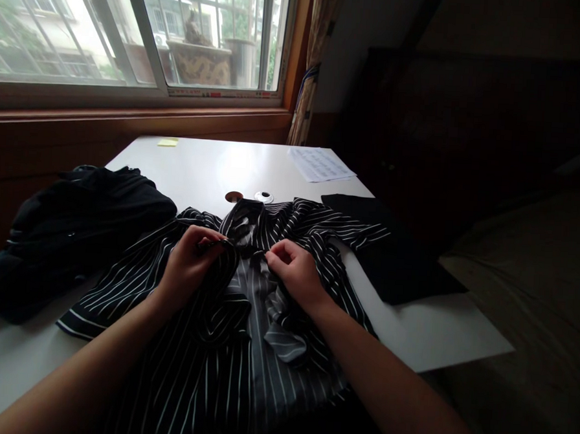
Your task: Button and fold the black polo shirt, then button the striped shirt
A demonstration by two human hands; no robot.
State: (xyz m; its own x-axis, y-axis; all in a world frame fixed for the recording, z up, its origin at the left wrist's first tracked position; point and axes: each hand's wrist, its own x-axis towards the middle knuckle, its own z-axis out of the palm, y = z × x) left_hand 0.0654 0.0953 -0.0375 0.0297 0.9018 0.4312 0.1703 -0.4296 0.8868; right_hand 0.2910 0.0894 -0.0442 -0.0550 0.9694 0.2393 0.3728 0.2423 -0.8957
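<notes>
A black shirt with white stripes (135, 286) lies spread on the white table, its front parted so that the greyer inner side shows down the middle. My left hand (190, 257) pinches one front edge of it just below the collar. On the other side of the opening, my right hand (292, 266) has thumb and fingers closed on the opposite edge. The collar (244, 218) stands between and a little beyond both hands. Folds of the cloth hide the buttons and buttonholes, if any.
Dark clothing (90, 219) is heaped on the left of the white table (459, 336). A flat black cloth (408, 268) lies at the right edge. Printed sheets (322, 165), a yellow sticky note (168, 142) and a round cable hole (233, 196) are farther back, below a barred window.
</notes>
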